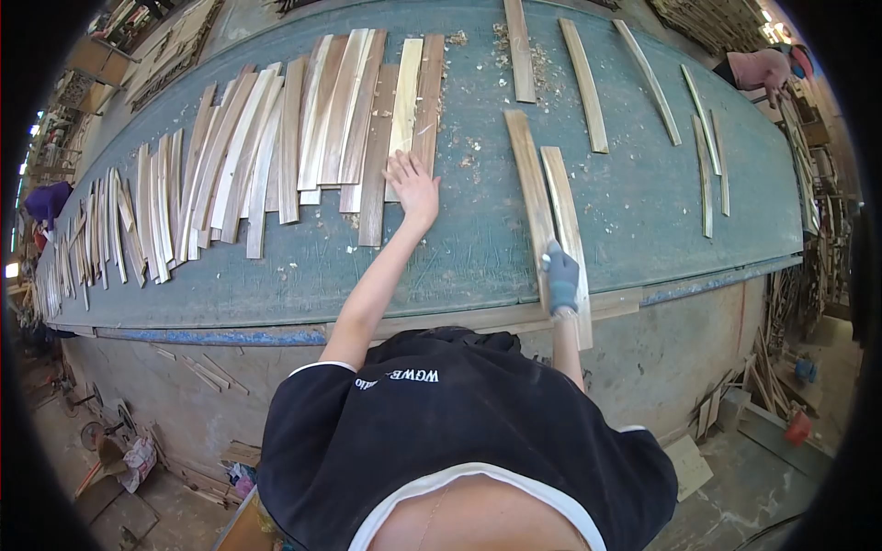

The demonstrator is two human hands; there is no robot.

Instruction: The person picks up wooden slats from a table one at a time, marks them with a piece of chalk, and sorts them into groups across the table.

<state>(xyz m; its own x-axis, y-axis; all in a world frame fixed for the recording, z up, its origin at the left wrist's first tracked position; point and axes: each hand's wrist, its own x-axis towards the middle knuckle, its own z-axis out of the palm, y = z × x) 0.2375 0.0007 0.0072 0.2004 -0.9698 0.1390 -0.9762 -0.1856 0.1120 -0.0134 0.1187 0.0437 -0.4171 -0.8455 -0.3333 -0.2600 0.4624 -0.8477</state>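
My bare left hand (413,188) lies with spread fingers on the lower end of a pale yellow strip (405,96), part of a long row of wooden strips (317,115). A brown strip (428,101) lies just right of it, and another brown strip (374,197) just left. On my right hand (561,275) is a grey glove; its fingers are closed at the near end of two wooden strips. One of them is a brown strip (528,174), the other a lighter strip (563,197) that reaches past the table's front edge. What the gloved fingers grip is hidden.
The green table (469,262) carries wood shavings (548,78). Farther right lie more separate strips (648,83). One person (758,69) is at the far right, another (46,202) at the far left. Stacked wood (694,23) stands behind the table.
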